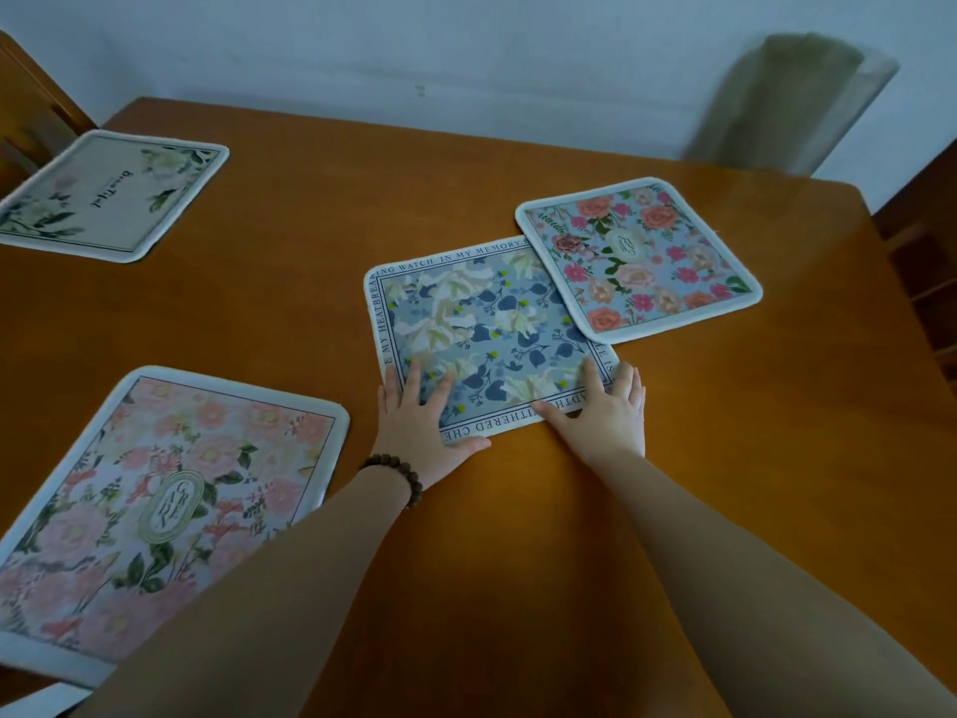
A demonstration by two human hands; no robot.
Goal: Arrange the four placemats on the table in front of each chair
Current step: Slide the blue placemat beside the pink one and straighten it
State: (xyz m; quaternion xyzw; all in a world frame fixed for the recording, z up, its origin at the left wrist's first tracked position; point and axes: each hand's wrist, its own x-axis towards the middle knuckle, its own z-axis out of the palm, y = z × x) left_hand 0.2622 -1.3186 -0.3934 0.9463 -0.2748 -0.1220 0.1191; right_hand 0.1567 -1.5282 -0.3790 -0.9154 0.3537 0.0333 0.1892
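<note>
**A:** What do I have nearest me?

**B:** Nearest on my left is the pink floral placemat (pixel 171 505), flat on the worktop (pixel 259 313) and apart from both hands. It looks settled at its seat.

**A:** And the hands?

**B:** Both rest on the blue floral placemat (pixel 487 334), just past them towards the middle of the worktop. My left hand (pixel 419 412), the one with the bead bracelet (pixel 396 471) on the wrist, presses its near-left corner; my right hand (pixel 606 406) presses its near-right corner. The fingers (pixel 440 380) of each are spread and laid flat on the mat, palms down, pinching nothing.

**A:** Which way does the mat run from the fingers?

**B:** It stretches away from them, and it sits skewed against the worktop's edges. Neither hand is nearer; each holds one corner of the near edge.

**A:** What does the move turn on?

**B:** Its far-right corner lies under the rose placemat (pixel 639 261), which overlaps it there. I judge that sliding the blue mat towards me will drag it out from beneath, and may tug the rose one along.

**A:** Farther off?

**B:** The cream placemat (pixel 111 196) lies at the far-left, in front of a wooden chair (pixel 31 95). At the far-right edge a blurred pale chair back (pixel 787 101) stands, with no mat squared up before it yet.
</note>
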